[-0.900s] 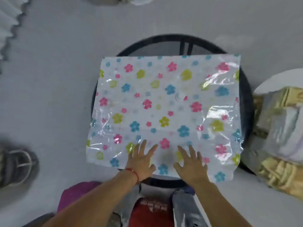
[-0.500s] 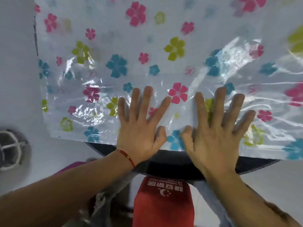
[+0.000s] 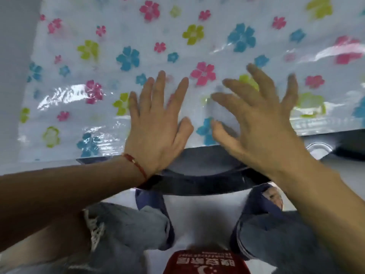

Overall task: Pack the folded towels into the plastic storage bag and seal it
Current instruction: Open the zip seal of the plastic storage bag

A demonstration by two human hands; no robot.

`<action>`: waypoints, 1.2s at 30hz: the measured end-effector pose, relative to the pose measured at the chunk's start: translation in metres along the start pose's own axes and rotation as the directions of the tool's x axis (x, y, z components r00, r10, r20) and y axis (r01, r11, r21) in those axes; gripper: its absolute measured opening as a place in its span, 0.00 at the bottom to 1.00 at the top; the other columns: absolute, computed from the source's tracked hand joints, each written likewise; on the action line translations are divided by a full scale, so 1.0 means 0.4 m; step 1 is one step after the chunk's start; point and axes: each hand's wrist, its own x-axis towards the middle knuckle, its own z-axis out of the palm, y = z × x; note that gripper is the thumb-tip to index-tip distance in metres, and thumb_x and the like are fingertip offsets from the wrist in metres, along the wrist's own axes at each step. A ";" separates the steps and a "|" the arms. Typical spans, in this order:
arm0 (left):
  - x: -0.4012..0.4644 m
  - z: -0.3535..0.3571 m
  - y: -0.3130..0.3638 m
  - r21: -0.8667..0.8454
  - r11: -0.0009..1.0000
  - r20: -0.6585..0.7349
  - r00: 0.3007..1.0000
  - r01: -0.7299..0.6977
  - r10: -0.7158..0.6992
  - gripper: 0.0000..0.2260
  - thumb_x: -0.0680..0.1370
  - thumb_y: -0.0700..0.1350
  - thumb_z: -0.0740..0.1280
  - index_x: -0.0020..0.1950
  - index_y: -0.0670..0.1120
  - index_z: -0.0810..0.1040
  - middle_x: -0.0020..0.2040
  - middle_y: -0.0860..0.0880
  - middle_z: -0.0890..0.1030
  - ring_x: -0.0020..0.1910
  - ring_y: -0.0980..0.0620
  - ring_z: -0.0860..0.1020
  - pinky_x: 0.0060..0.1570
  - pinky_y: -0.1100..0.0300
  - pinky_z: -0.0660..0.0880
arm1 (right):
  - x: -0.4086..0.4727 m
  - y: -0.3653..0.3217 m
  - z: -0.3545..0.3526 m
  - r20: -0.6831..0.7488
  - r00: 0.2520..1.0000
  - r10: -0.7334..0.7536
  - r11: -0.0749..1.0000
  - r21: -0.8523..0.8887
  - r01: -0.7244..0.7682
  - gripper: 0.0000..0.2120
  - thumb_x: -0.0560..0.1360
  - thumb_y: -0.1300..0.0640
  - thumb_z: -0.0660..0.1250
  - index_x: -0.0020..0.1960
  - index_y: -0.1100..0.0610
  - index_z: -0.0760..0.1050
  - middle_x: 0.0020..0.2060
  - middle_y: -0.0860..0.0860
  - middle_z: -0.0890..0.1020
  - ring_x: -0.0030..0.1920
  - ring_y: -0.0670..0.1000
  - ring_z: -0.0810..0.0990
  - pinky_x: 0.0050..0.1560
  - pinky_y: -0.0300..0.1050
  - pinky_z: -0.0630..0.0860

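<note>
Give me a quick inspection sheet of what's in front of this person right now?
Surface: dark round table, near edge showing.
Job's things: flowered plastic bag spread flat on it; no towels in view.
Clutter: nothing seen.
Hands: left hand flat on the bag, fingers spread; right hand open, blurred, contact unclear.
Cables: nothing seen.
Surroundings: pale floor, person's jeans.

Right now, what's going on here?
A person is working a flower-print plastic storage bag spread over a dark round table. The left hand lies flat, fingers spread, on the bag's near edge. The right hand is beside it, fingers spread and blurred, so contact is unclear. Neither has a grip on anything. No towels show in this view, and the bag looks flat.
</note>
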 end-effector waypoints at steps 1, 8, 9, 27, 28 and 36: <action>-0.006 -0.003 0.006 0.023 1.000 -0.035 0.999 -0.011 0.012 0.28 0.79 0.55 0.51 0.80 0.51 0.58 0.80 0.39 0.56 0.77 0.35 0.55 0.71 0.32 0.55 | -0.011 -0.002 -0.008 0.037 0.996 -0.075 0.996 0.045 0.074 0.22 0.76 0.45 0.66 0.66 0.52 0.82 0.67 0.55 0.81 0.75 0.65 0.70 0.71 0.80 0.57; -0.041 -0.042 0.034 -0.068 0.973 -0.223 0.954 -0.219 0.199 0.11 0.77 0.46 0.63 0.54 0.43 0.81 0.49 0.42 0.79 0.48 0.39 0.75 0.47 0.44 0.71 | -0.040 -0.036 -0.050 0.257 0.956 -0.139 0.990 0.062 0.128 0.19 0.81 0.47 0.69 0.70 0.51 0.80 0.65 0.57 0.81 0.68 0.60 0.77 0.65 0.60 0.71; -0.045 -0.046 0.035 -0.080 0.969 -0.201 0.956 -0.235 0.215 0.12 0.78 0.48 0.64 0.55 0.43 0.81 0.49 0.42 0.79 0.48 0.39 0.75 0.47 0.43 0.71 | -0.041 -0.044 -0.051 0.256 0.957 -0.134 0.991 0.027 0.131 0.19 0.82 0.47 0.67 0.71 0.50 0.78 0.67 0.56 0.79 0.69 0.59 0.77 0.66 0.59 0.70; 0.085 -0.172 0.006 0.040 0.891 0.206 0.876 -0.453 0.436 0.21 0.68 0.66 0.72 0.56 0.56 0.83 0.46 0.50 0.80 0.44 0.52 0.76 0.43 0.55 0.73 | 0.028 -0.017 -0.130 0.363 0.803 -0.473 0.786 -0.238 0.570 0.15 0.84 0.46 0.60 0.65 0.48 0.78 0.58 0.49 0.82 0.55 0.55 0.81 0.54 0.52 0.76; 0.086 -0.174 0.007 0.032 0.890 0.218 0.873 -0.454 0.438 0.21 0.68 0.65 0.71 0.55 0.56 0.82 0.46 0.51 0.79 0.44 0.51 0.76 0.44 0.54 0.74 | 0.029 -0.018 -0.117 0.363 0.790 -0.494 0.769 -0.242 0.592 0.13 0.84 0.49 0.60 0.64 0.50 0.78 0.59 0.49 0.82 0.57 0.55 0.80 0.56 0.52 0.75; 0.092 -0.190 0.006 -0.020 0.888 0.260 0.856 -0.459 0.448 0.14 0.70 0.58 0.71 0.53 0.57 0.84 0.45 0.54 0.76 0.48 0.53 0.78 0.45 0.57 0.73 | 0.036 -0.036 -0.069 0.279 0.875 -0.395 0.870 -0.192 0.454 0.08 0.78 0.58 0.63 0.54 0.58 0.78 0.50 0.54 0.80 0.51 0.56 0.78 0.42 0.54 0.76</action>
